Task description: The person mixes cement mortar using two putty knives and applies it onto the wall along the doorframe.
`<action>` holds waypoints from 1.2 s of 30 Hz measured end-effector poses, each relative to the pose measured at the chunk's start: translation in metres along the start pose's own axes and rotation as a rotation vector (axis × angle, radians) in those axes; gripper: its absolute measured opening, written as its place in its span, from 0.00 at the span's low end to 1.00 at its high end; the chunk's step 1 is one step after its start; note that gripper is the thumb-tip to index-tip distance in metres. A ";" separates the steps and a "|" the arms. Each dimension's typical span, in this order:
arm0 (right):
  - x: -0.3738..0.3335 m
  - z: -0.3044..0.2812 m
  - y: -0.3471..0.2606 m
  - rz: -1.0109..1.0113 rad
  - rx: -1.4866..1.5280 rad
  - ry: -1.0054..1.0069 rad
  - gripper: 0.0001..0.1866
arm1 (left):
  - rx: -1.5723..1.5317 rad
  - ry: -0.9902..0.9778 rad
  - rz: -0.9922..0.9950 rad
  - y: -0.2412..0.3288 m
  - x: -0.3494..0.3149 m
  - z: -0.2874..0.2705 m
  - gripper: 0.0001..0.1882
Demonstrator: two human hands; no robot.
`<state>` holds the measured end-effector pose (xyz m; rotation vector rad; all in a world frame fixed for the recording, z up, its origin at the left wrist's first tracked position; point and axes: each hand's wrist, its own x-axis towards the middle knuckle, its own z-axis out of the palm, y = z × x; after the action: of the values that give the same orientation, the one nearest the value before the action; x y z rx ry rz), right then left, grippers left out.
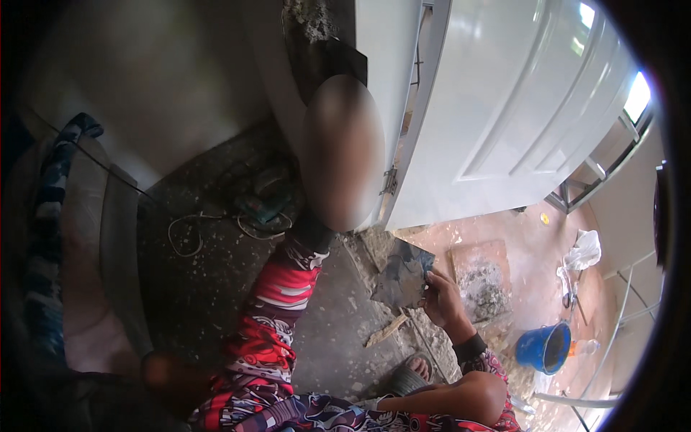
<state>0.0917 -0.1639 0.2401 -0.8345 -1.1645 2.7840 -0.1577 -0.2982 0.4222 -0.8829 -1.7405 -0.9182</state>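
My right hand grips the edge of a thin, flat dark plate smeared with grey mortar, its thumb lying on top. The plate is held low, just above the rough floor edge by the doorway. My left hand reaches up beside the white door frame; a blurred oval hides its fingers. Just beyond that hand shows a dark flat piece with a straight edge, and I cannot tell whether the hand holds it. Rough grey mortar sits in a dark gap in the wall above.
A white panelled door stands at right. Beyond my right hand lies a board heaped with mortar, near a blue bucket and a white bag. A green corded tool and a wood scrap lie on the floor.
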 end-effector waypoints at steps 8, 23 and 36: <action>-0.001 -0.001 0.004 -0.021 -0.022 0.007 0.14 | -0.186 -0.129 0.010 -0.003 -0.036 -0.018 0.20; -0.017 0.001 0.004 -0.053 -0.074 -0.052 0.16 | -0.312 0.065 -0.131 -0.029 -0.059 -0.074 0.04; -0.017 0.004 0.000 -0.084 -0.083 0.008 0.16 | -0.099 -0.160 -0.054 -0.035 0.047 -0.070 0.07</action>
<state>0.1044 -0.1702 0.2509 -0.7815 -1.2906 2.6800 -0.1735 -0.3677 0.4787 -1.0007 -1.8759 -0.9998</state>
